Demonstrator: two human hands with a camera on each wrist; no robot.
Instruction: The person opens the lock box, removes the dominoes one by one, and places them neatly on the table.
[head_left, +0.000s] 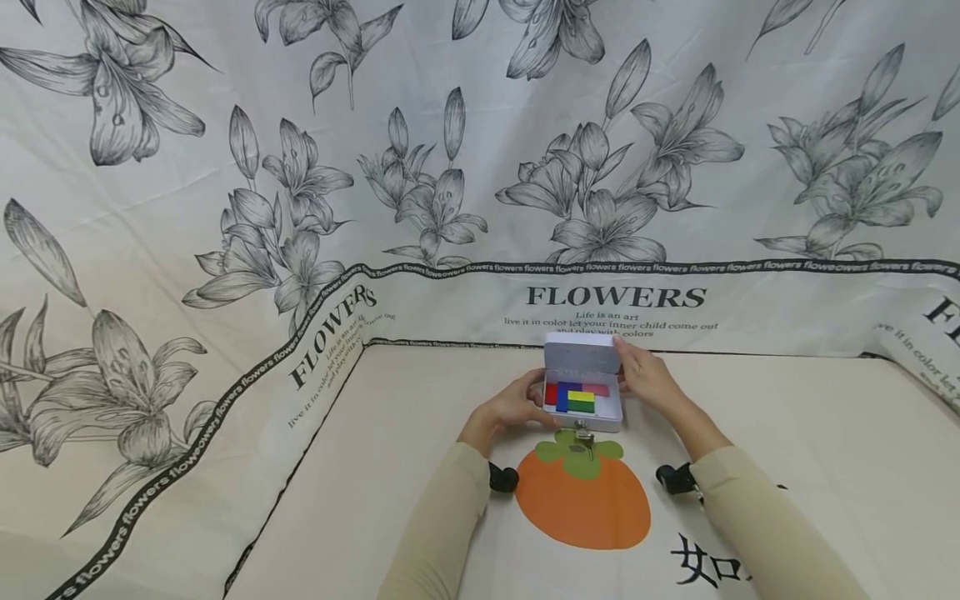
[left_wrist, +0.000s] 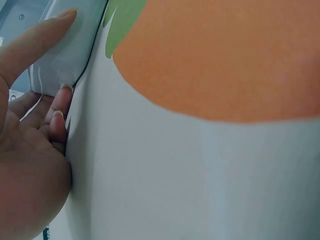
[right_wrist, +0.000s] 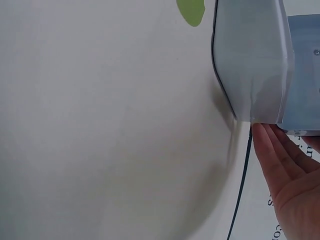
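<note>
A small pale metal box (head_left: pixel 583 423) with a hinged lid (head_left: pixel 581 352) sits on the table, its lid raised. Inside lie coloured blocks (head_left: pixel 581 402) in red, blue, yellow, green and pink. My left hand (head_left: pixel 513 403) grips the box's left side, thumb by the front edge and fingers around the side, as the left wrist view shows. With my right hand (head_left: pixel 651 379) I hold the raised lid's right edge; other fingers touch the box's right rear corner in the right wrist view. A metal latch (head_left: pixel 583 434) hangs at the front.
The tablecloth (head_left: pixel 420 417) carries a printed orange fruit (head_left: pixel 585 508) just in front of the box and dark characters (head_left: pixel 705 562) at the right. A flower-printed cloth (head_left: pixel 450 308) rises behind the table and along the left side.
</note>
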